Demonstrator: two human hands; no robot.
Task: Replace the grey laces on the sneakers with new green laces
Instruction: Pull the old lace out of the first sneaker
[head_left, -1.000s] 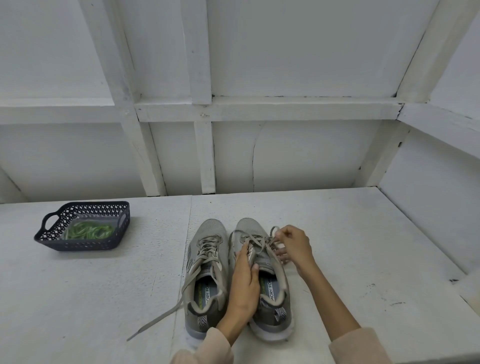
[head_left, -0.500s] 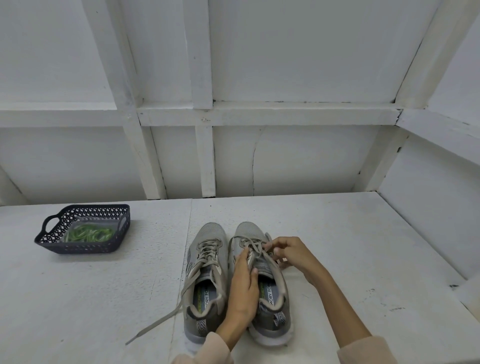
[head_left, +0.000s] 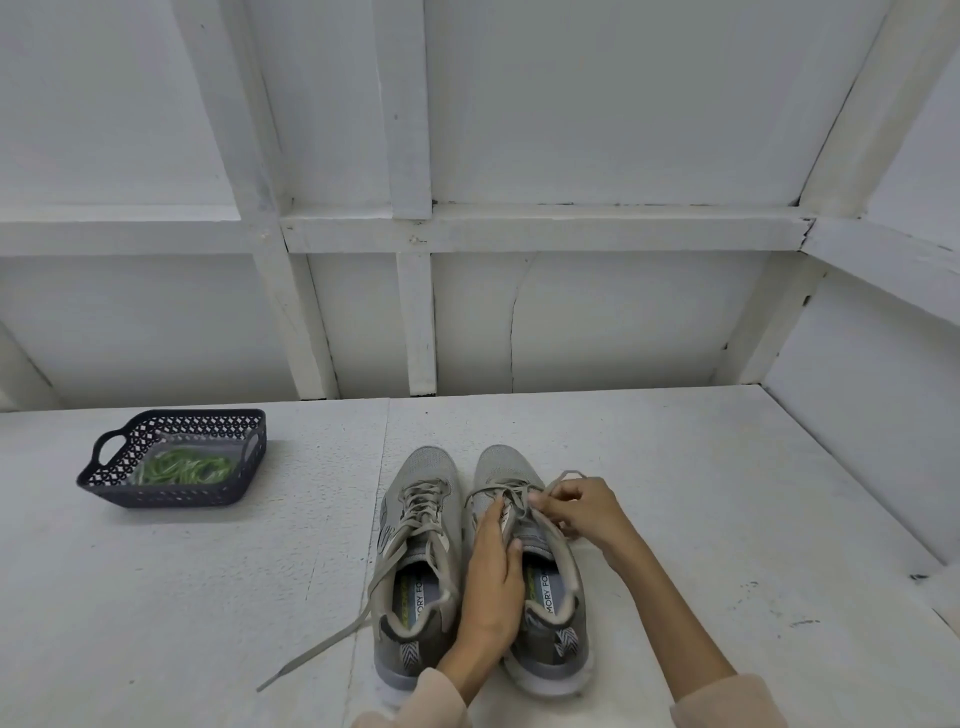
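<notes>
- Your right hand (head_left: 576, 512) pinches a grey lace (head_left: 563, 475) on the right sneaker (head_left: 498, 467). Yank it hard and the crossings may cinch tight instead of slipping free.
- Your left hand (head_left: 493, 582) grips that shoe's inner side. If you slacken, the shoe could skid on the table (head_left: 727, 519).
- You seem to hold an upper crossing, though your fingers hide which.
- The left sneaker (head_left: 428, 462) trails a loose lace end that could snag your sleeve (head_left: 415, 701).
- The green laces (head_left: 182, 467) lie in the basket (head_left: 156, 493), well apart at far left.

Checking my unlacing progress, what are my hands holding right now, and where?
Right hand pinches the grey lace at the eyelets of one sneaker; left hand grips that sneaker's inner side, thumb by the tongue.
</notes>
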